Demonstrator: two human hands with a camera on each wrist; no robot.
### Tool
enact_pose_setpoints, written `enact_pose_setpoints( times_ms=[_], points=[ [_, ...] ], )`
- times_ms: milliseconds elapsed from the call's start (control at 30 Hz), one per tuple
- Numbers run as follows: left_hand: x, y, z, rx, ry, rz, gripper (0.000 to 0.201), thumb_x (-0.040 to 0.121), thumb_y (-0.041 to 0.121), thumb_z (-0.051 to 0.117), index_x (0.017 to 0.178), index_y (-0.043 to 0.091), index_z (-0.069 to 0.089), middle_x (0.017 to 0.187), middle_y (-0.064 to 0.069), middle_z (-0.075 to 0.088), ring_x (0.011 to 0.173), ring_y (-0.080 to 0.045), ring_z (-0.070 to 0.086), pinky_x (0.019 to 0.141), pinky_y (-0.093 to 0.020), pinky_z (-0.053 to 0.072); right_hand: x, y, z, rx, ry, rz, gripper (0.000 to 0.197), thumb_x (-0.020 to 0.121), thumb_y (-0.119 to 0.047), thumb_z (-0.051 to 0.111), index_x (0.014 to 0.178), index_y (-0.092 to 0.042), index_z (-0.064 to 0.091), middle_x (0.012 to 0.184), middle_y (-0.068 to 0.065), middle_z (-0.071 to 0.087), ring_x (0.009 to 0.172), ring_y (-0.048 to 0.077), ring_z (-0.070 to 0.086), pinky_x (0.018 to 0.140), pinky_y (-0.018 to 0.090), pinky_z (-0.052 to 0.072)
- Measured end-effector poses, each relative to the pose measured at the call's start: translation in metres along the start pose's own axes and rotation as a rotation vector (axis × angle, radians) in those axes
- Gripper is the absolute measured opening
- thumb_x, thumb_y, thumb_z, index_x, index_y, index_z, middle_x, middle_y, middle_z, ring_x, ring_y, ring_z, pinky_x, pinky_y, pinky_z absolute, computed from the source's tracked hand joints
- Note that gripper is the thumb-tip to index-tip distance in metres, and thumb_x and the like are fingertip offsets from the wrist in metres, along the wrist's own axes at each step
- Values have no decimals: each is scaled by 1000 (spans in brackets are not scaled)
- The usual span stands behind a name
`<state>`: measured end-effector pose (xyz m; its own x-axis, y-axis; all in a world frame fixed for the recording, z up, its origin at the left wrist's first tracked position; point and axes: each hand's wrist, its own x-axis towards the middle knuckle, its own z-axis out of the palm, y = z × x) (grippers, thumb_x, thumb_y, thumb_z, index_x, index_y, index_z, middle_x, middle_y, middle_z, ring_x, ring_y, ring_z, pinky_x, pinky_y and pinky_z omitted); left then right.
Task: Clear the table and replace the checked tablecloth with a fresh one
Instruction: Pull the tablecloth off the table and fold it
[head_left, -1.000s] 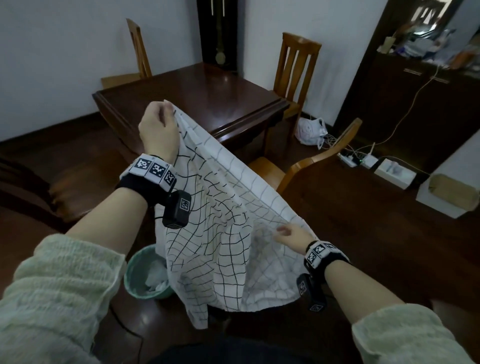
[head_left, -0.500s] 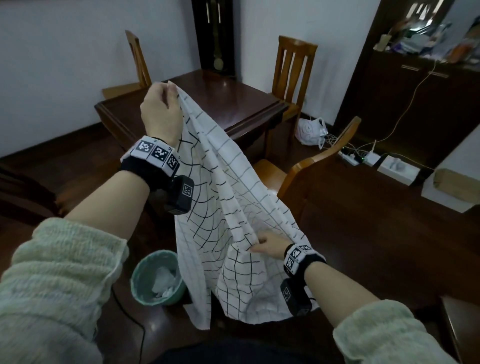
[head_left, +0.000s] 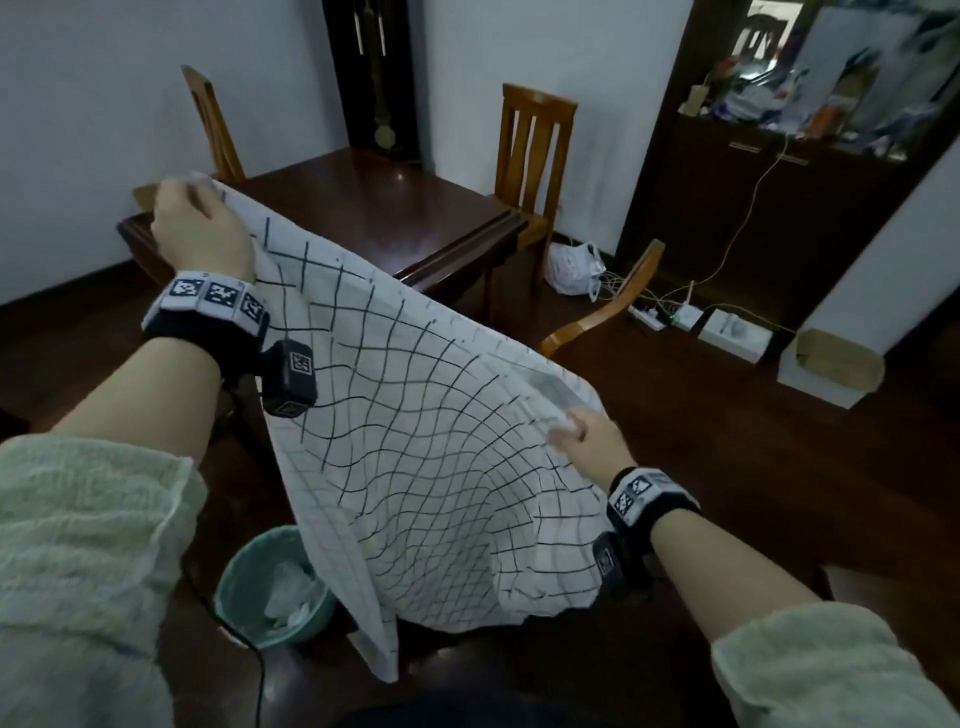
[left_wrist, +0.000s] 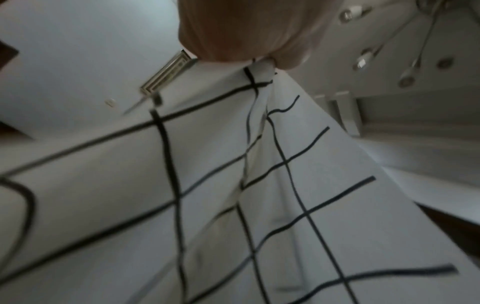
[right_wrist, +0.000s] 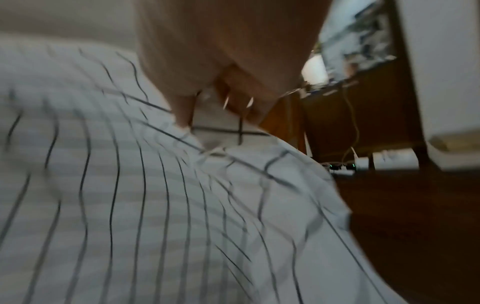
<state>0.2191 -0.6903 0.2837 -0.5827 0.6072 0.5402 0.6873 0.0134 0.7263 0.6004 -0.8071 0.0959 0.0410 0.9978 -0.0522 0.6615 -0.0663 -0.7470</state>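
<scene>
A white tablecloth with a black grid (head_left: 415, 441) hangs in the air in front of me, spread between both hands. My left hand (head_left: 200, 228) grips its top corner, raised over the near corner of the dark wooden table (head_left: 374, 208). My right hand (head_left: 587, 441) pinches another edge of the cloth lower and to the right. The left wrist view has that hand (left_wrist: 249, 37) clasping the cloth (left_wrist: 233, 185) from above. The right wrist view, blurred, has my right hand (right_wrist: 221, 92) pinching the cloth (right_wrist: 130, 205). The table top is bare.
A teal waste bin (head_left: 275, 587) with crumpled paper stands on the floor under the cloth. Wooden chairs (head_left: 535, 150) surround the table; one chair back (head_left: 608, 306) is just behind the cloth. A plastic bag (head_left: 574, 267), power strip and cables (head_left: 670, 312) lie by the dark sideboard (head_left: 753, 208).
My right hand took hold of the cloth and pulled it up and out to the right, spreading it wide. My left hand shifted left and a bit lower, keeping its grip.
</scene>
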Motion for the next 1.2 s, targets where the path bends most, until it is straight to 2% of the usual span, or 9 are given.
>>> enact_pose_setpoints(
  times_ms=[100,200,333,433,567,633,867,1000,1200],
  points=[
    [3,20,5,-21,-7,45,28,100,30,33,99,12,55,115,-19,61,106,-30,56,86,-33,39,-18,24,28,-283,-349,142,28,93,-32,56,69,-27,43,67,-5,48,58,12,48,59,27,42],
    [-4,24,11,0,-30,45,38,101,32,35,110,3,58,115,-16,62,106,-29,56,84,-31,39,-29,34,37,-528,-541,193,23,88,-36,61,79,-21,46,78,-3,49,79,20,57,60,26,41],
    [-2,8,7,-3,-18,24,40,101,31,34,109,-1,57,114,-18,61,104,-30,57,83,-31,39,-43,59,40,-912,-738,278,79,74,-46,73,135,-4,44,133,14,51,129,37,37,103,44,39],
    [3,-2,0,13,-2,11,41,101,32,33,109,0,57,115,-18,61,104,-28,57,82,-29,38,-53,91,34,-1039,-804,337,94,74,-37,76,151,-21,24,157,10,24,145,37,15,115,56,19],
    [7,-8,-7,28,28,-36,33,100,37,32,94,16,57,116,-14,61,106,-26,56,85,-29,39,-54,102,16,-1003,-682,484,50,92,-24,52,140,-16,43,147,10,41,134,33,42,96,27,40],
    [2,-10,-6,27,23,-34,38,100,36,32,104,8,58,115,-14,61,105,-26,57,84,-29,39,-48,97,10,-1048,-469,434,30,96,-21,42,123,-22,54,128,2,58,118,23,56,91,33,39],
    [-22,-9,6,11,-19,9,41,101,35,34,106,2,57,107,-15,63,100,-29,58,81,-31,41,-58,96,23,-912,-763,601,66,77,-21,64,139,-13,41,141,14,42,122,39,50,93,49,49],
    [-30,-3,12,-31,-56,23,40,100,39,36,103,6,59,103,-12,65,97,-27,60,80,-31,44,-53,80,18,-875,-632,439,40,82,-30,54,119,-15,59,117,7,62,101,29,62,89,43,53],
    [-42,12,24,-175,-218,276,33,98,30,45,95,3,63,85,-7,62,76,-17,56,70,-20,39,-10,-4,14,-338,-266,197,47,95,-49,46,133,-23,49,129,0,57,111,19,58,92,36,49]
  ],
)
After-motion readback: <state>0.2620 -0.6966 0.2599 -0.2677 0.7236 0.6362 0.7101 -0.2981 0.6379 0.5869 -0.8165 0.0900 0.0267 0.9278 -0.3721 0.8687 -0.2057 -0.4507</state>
